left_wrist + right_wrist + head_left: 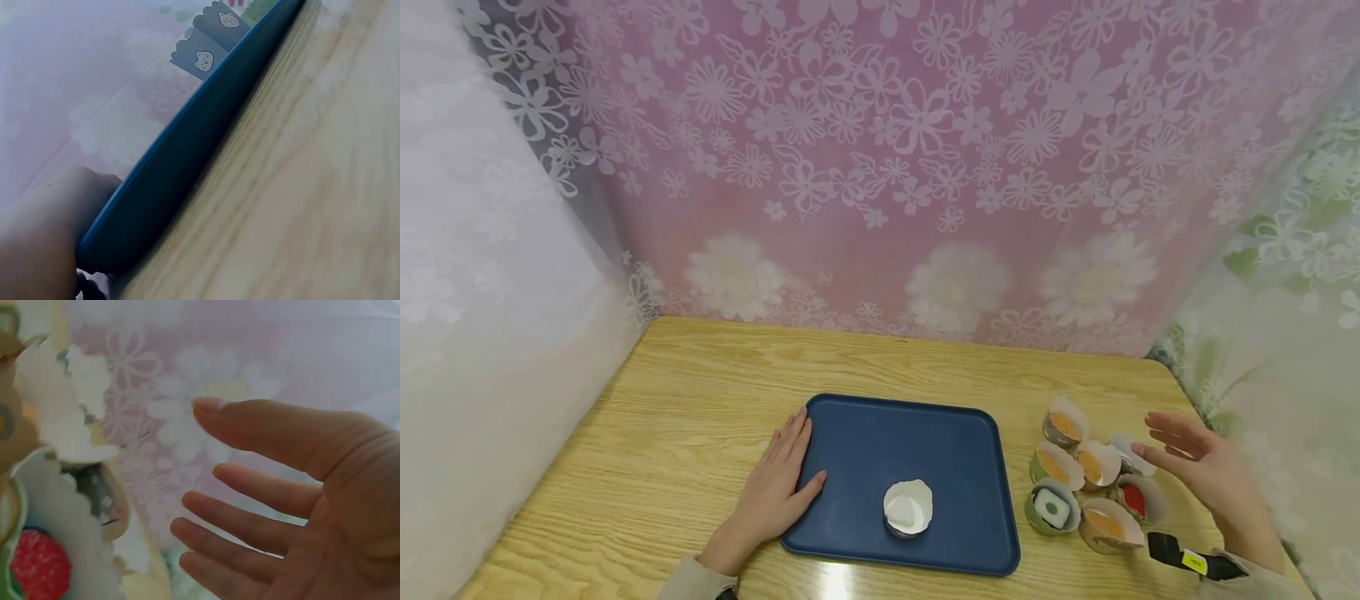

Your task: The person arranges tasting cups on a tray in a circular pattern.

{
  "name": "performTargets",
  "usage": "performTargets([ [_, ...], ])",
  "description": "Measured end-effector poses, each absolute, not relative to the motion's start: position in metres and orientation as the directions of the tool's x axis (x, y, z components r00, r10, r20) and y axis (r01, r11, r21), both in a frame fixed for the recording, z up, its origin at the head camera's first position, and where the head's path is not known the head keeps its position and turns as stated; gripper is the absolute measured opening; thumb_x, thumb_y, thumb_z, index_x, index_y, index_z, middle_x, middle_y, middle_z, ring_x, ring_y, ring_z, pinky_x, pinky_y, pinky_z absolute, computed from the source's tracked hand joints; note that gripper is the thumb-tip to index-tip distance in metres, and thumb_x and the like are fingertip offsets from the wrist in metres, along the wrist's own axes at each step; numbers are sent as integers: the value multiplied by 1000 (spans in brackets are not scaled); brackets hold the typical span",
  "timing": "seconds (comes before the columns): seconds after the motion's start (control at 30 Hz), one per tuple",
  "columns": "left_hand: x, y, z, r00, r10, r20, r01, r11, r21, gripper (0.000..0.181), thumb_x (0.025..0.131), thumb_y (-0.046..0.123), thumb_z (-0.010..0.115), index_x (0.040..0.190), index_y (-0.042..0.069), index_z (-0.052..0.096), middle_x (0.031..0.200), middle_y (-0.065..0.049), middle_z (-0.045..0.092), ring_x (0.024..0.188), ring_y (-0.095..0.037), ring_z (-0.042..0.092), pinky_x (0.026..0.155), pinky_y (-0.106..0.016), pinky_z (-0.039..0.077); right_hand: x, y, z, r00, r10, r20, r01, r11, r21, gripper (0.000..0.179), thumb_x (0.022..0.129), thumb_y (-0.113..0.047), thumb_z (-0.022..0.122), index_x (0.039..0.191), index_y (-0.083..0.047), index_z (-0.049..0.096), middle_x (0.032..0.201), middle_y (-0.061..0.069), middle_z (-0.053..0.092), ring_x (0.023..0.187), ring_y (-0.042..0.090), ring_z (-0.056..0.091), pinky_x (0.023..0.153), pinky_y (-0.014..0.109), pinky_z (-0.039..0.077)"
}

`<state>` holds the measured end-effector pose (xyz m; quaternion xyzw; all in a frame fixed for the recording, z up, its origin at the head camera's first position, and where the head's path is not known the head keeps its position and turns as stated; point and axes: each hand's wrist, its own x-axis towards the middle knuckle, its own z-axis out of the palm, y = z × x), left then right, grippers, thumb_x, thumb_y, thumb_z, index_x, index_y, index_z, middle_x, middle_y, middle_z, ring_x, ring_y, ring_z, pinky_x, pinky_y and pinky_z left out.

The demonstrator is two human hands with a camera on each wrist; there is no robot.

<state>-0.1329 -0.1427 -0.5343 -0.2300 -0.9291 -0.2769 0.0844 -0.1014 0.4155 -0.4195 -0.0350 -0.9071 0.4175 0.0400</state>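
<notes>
My left hand (767, 492) rests at the left side of a dark blue tray (850, 467), its fingers straight along the rim and the thumb lying over the edge. On the tray stands a small scalloped paper cup (898, 531) with something white in it. My right hand (1213, 475) hovers at the right with fingers spread and nothing held. Nearest to its fingertips is a pale paper cup (1126, 450). Just below that is a cup (1153, 504) with a red, bumpy, berry-like piece (40, 565), seen close up in the right wrist view.
Several more paper cups stand grouped right of the tray, some with orange pieces (1105, 523), one green cup (1041, 518) with a white and green piece. They sit on a wooden table (715, 375). Flowered curtains (880, 208) hang behind and at both sides.
</notes>
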Motion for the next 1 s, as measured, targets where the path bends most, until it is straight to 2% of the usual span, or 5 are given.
performTargets([
  [0.23, -132, -142, -533, -882, 379, 279, 470, 738, 484, 77, 97, 31, 61, 155, -5, 23, 165, -15, 12, 151, -33, 13, 120, -50, 16, -108, 428, -438, -989, 57, -135, 136, 701, -700, 74, 95, -34, 68, 150, 3, 35, 138, 10, 52, 99, -20, 42, 72, 15, 48],
  [0.43, -132, -142, -534, -882, 378, 282, 471, 739, 482, 77, 97, 31, 61, 155, -5, 24, 165, -15, 12, 151, -33, 13, 120, -50, 16, -108, 426, -442, -989, 66, -132, 141, 681, -718, 73, 94, -32, 70, 147, 6, 38, 123, -16, 56, 95, -19, 46, 72, 16, 50],
  [0.67, -132, -143, -534, -880, 380, 285, 474, 740, 477, 77, 98, 32, 60, 155, -4, 23, 165, -15, 11, 151, -32, 13, 121, -47, 15, -111, 423, -441, -985, 57, -163, 154, 718, -679, 71, 97, -31, 65, 147, 10, 35, 144, 34, 41, 122, 54, 45, 81, 35, 54],
  [0.8, -132, -143, -534, -881, 379, 283, 472, 739, 481, 77, 98, 32, 60, 155, -4, 23, 165, -15, 12, 151, -32, 13, 121, -48, 15, -111, 422, -441, -979, 38, -200, 166, 720, -674, 74, 98, -32, 64, 149, 11, 30, 148, 39, 30, 124, 60, 40, 86, 56, 52],
  [1.0, -132, -142, -533, -882, 382, 276, 470, 744, 475, 77, 98, 32, 60, 155, -5, 24, 165, -15, 11, 151, -32, 13, 120, -49, 16, -114, 422, -444, -974, 26, -225, 170, 740, -650, 75, 99, -31, 63, 149, 13, 28, 148, 41, 28, 121, 58, 43, 82, 46, 54],
])
